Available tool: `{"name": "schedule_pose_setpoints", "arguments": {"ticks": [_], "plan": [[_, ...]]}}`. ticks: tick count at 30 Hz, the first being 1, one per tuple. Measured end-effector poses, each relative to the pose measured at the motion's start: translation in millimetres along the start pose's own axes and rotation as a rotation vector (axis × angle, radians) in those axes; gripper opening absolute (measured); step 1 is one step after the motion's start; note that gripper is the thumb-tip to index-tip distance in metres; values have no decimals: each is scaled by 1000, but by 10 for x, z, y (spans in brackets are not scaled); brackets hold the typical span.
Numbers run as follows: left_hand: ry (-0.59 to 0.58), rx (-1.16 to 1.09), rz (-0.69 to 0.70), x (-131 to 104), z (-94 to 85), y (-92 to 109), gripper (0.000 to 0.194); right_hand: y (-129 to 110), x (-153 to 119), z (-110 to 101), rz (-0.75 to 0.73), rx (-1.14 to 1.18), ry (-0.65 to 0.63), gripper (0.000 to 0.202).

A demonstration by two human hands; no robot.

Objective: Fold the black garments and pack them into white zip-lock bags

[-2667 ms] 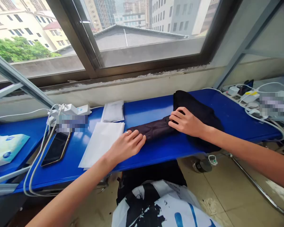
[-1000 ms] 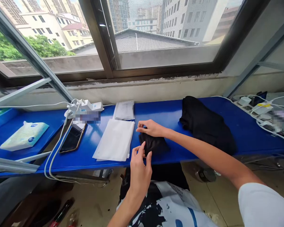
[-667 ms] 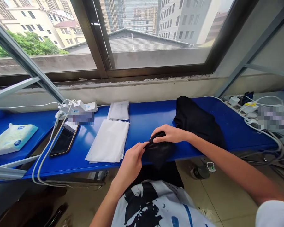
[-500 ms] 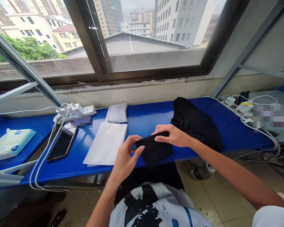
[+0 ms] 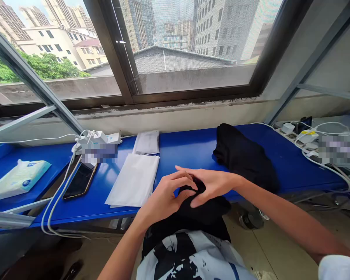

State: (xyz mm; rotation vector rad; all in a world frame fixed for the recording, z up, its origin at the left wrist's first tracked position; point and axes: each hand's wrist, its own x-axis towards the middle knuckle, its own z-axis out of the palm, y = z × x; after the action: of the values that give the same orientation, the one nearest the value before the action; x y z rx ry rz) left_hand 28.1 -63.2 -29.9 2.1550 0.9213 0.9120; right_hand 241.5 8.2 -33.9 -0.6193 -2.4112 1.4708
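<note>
A black cloth (image 5: pixel 202 206) hangs bunched between my hands at the table's front edge, above my lap. My left hand (image 5: pixel 166 194) pinches its upper edge between thumb and fingers. Around the other side of that edge, my right hand (image 5: pixel 212 182) grips the cloth, its fingers meeting those of my left hand. Beyond my right forearm lies a larger black cloth (image 5: pixel 245 155) in a heap on the blue table (image 5: pixel 186 142). Flat white sheets or bags (image 5: pixel 135 179) lie left of my hands, with a smaller white packet (image 5: pixel 146 142) behind them.
A phone (image 5: pixel 80 179) lies at the left beside a power strip (image 5: pixel 113 138) and hanging white cables (image 5: pixel 56 194). Farther left is a tissue pack (image 5: pixel 20 179). More chargers and cables (image 5: pixel 307 136) sit at the right. Metal posts (image 5: pixel 37 81) flank the table.
Both hands have moved lower and closer together, bunching the black cloth that was stretched flat between them. The view has shifted slightly.
</note>
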Motion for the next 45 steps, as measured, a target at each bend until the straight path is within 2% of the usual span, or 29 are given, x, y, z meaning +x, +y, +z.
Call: {"name": "schedule_pose_setpoints", "arguments": {"ticks": [2, 3, 5, 7, 9, 12, 15, 18, 20, 22, 25, 27, 31, 34, 37, 39, 41, 45], "plan": [[93, -11, -38, -16, -13, 1, 17, 20, 56, 73, 61, 134, 23, 50], [165, -6, -69, -48, -27, -30, 19, 46, 56, 105, 109, 227, 51, 38], [351, 92, -151, -155, -73, -159, 19, 126, 0, 155, 229, 463, 125, 32], [512, 348, -272, -302, -146, -364, 19, 224, -102, 191, 317, 717, 265, 35], [544, 642, -386, -453, -227, -592, 19, 315, -201, 224, 355, 916, 451, 40], [445, 831, -429, -611, -317, -849, 25, 405, -278, 270, 393, 1042, 622, 43], [437, 819, -414, -661, -353, -926, 33, 437, -275, 305, 403, 1010, 611, 46], [481, 765, -546, -661, -380, -857, 32, 437, -248, 320, 372, 943, 537, 49], [534, 648, -654, -666, -409, -769, 28, 418, -229, 327, 360, 938, 510, 48], [624, 515, -704, -675, -439, -681, 27, 375, -208, 339, 350, 958, 524, 45], [707, 375, -742, -676, -457, -606, 38, 272, -164, 376, 303, 991, 562, 43], [678, 275, -739, -660, -447, -613, 43, 203, -126, 415, 270, 1001, 538, 42], [603, 117, -689, -630, -412, -706, 39, 165, -51, 507, 254, 988, 479, 42], [525, 42, -709, -641, -403, -767, 38, 244, -33, 557, 294, 1008, 520, 40], [477, 30, -672, -663, -387, -793, 36, 340, -51, 581, 332, 1075, 586, 37], [510, 135, -619, -666, -351, -780, 31, 363, -68, 594, 319, 1096, 618, 37], [541, 337, -543, -654, -290, -732, 21, 330, -72, 616, 277, 1096, 635, 42], [547, 780, -312, -588, -126, -528, 23, 129, -9, 679, 172, 1058, 597, 51]]}}
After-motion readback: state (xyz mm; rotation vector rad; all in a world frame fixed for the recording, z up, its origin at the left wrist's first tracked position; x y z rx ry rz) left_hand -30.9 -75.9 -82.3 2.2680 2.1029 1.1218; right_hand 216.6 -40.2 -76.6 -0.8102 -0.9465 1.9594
